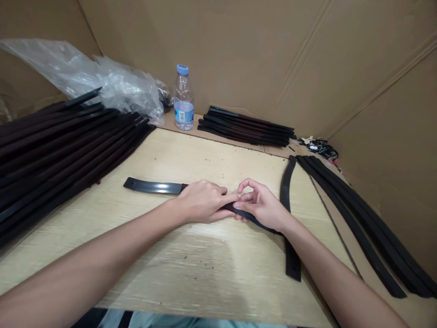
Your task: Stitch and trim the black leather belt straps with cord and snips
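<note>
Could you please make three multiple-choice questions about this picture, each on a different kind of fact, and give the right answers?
1. Where does the plastic water bottle stand?
A) Between the two hands
B) Between the crumpled clear plastic bag and the bundle of black strips
C) On top of the cardboard wall

2. What colour is the bottle's cap?
A) Red
B) White
C) Blue

3. What is the state of the black strip in front of the person?
A) It is held by the left hand and the right hand
B) It lies with no hand on it
C) It hangs from the cardboard wall

Answers:
1 B: the bottle stands with the bag on one side and the bundle on the other.
2 C: the cap shows blue.
3 A: the fingers of both hands are on the strip.
</note>
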Demonstrator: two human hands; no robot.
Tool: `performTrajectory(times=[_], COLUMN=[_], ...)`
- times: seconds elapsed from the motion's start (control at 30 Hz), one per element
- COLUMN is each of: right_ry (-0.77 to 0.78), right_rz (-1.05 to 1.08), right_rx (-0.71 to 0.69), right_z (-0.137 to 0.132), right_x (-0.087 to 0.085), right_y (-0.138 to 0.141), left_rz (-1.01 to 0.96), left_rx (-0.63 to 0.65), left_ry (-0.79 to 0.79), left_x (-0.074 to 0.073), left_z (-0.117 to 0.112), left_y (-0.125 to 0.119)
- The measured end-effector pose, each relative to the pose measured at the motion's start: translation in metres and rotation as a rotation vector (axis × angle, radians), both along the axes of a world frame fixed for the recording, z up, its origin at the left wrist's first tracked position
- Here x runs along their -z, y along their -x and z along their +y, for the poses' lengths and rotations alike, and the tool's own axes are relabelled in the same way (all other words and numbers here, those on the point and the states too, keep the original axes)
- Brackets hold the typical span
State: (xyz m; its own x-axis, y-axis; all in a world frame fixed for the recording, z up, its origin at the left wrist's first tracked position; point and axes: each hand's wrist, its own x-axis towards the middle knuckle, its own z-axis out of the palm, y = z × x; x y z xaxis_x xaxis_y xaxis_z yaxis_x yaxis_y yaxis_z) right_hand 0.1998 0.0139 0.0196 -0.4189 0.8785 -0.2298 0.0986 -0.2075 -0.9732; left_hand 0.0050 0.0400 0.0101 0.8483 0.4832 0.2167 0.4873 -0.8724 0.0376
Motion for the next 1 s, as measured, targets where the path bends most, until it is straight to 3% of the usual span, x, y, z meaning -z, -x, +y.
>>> performTrajectory(times=[0.27, 0.43, 0.57, 0.67, 0.8, 1.0], right_ry=[-0.057, -0.303, -0.553, -0.672, -0.690, -0.830], right_rz=[-0.039, -0.289, -0.650, -0.806, -0.867, -0.862], right_rx=[-0.061, 0.080, -0.048, -0.133, -0.173, -0.102], right_z=[-0.001, 0.002, 0.006, 0.007, 0.007, 0.009], right_x=[0.001, -0.014, -0.021, -0.017, -0.008, 0.001], right_y=[-0.006, -0.027, -0.047, -0.054, -0.057, -0.062], left_rz=[-0.020, 0.056, 0.073, 0.092, 0.107, 0.111], left_rx=[0.033, 0.026, 0.012, -0.001, -0.019, -0.045], left_ry=[0.063, 0.049, 0.081, 0.098, 0.108, 0.135], left_x=[-0.005, -0.006, -0.008, -0.009, -0.009, -0.012], left_z=[-0.002, -0.001, 0.001, 0.003, 0.003, 0.003], left_y=[0.002, 0.004, 0.008, 0.011, 0.012, 0.011])
